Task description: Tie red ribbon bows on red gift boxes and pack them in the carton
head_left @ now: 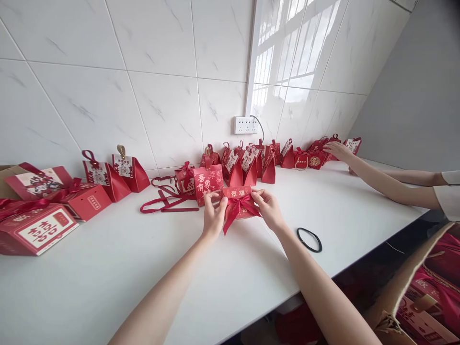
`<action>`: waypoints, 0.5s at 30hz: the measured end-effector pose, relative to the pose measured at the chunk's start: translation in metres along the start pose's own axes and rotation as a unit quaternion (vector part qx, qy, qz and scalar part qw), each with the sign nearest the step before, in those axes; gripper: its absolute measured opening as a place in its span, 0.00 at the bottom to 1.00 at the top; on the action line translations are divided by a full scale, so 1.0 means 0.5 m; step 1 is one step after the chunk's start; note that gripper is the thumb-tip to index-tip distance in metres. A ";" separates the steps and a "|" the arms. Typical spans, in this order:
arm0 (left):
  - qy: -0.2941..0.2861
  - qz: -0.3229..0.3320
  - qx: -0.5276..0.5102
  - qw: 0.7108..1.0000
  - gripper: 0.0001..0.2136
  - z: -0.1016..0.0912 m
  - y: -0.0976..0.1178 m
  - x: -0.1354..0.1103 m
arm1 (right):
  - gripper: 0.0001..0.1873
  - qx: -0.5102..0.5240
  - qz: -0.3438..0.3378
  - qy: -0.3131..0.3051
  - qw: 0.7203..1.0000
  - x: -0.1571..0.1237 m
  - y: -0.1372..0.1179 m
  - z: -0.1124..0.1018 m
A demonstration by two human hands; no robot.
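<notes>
Between my two hands is a small red gift box (235, 192) with a ribbon bow (238, 205) tied across its front. My left hand (214, 214) pinches its left edge, thumb toward me. On the opposite side, my right hand (267, 208) grips the right edge near the top. The bow's tails hang over the front of the box, and its underside is hidden from me. Just behind and to the left stands a patterned red box (207, 181) with a ribbon loop on top. Loose red ribbons (161, 206) lie on the white table (201, 282) left of my left hand.
Several red gift boxes (247, 165) line the tiled wall, and larger ones (86, 199) stand at the left. A black hair band (309, 239) lies right of my right arm. Another person's hand (338, 150) reaches in from the right. A bag of boxes (398, 292) sits below the table edge.
</notes>
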State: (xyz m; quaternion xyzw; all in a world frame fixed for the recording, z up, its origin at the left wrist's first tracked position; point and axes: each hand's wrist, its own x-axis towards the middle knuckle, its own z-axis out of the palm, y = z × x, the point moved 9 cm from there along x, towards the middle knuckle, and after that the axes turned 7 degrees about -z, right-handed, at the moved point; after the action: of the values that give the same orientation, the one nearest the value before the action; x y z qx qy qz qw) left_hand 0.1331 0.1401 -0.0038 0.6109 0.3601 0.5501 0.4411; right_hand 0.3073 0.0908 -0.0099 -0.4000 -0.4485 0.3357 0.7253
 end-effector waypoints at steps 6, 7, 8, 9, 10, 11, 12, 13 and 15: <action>-0.065 -0.067 -0.048 0.994 0.24 0.033 -0.010 0.009 | 0.21 -0.003 0.006 -0.019 1.000 -0.004 0.002 0.009; -0.075 -0.074 -0.055 0.993 0.24 0.038 -0.010 0.008 | 0.21 -0.001 0.007 -0.020 1.000 -0.005 0.002 0.009; -0.082 -0.079 -0.061 0.992 0.24 0.042 -0.009 0.007 | 0.21 -0.002 0.009 -0.018 1.000 -0.005 0.002 0.008; -0.087 -0.083 -0.067 0.990 0.25 0.045 -0.007 0.006 | 0.21 -0.005 0.013 -0.013 1.000 -0.005 0.002 0.007; -0.092 -0.085 -0.075 0.989 0.25 0.047 -0.004 0.004 | 0.21 -0.010 0.018 -0.006 1.000 -0.005 0.001 0.004; -0.096 -0.085 -0.082 0.988 0.26 0.048 -0.001 0.003 | 0.21 -0.016 0.022 0.001 1.000 -0.006 0.001 0.003; -0.100 -0.084 -0.088 0.988 0.27 0.048 0.002 0.001 | 0.21 -0.019 0.025 0.008 0.999 -0.005 0.000 0.001; -0.101 -0.080 -0.092 0.987 0.27 0.046 0.004 0.001 | 0.21 -0.019 0.026 0.012 0.999 -0.005 -0.002 0.001; -0.096 -0.069 -0.088 0.989 0.27 0.041 0.005 0.003 | 0.21 -0.009 0.023 0.016 1.000 -0.002 -0.004 0.001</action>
State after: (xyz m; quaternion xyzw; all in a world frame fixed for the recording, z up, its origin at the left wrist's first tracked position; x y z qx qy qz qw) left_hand 0.1533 0.1376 -0.0012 0.5937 0.3078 0.4862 0.5625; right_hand 0.3069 0.0892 -0.0082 -0.4218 -0.4304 0.3415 0.7213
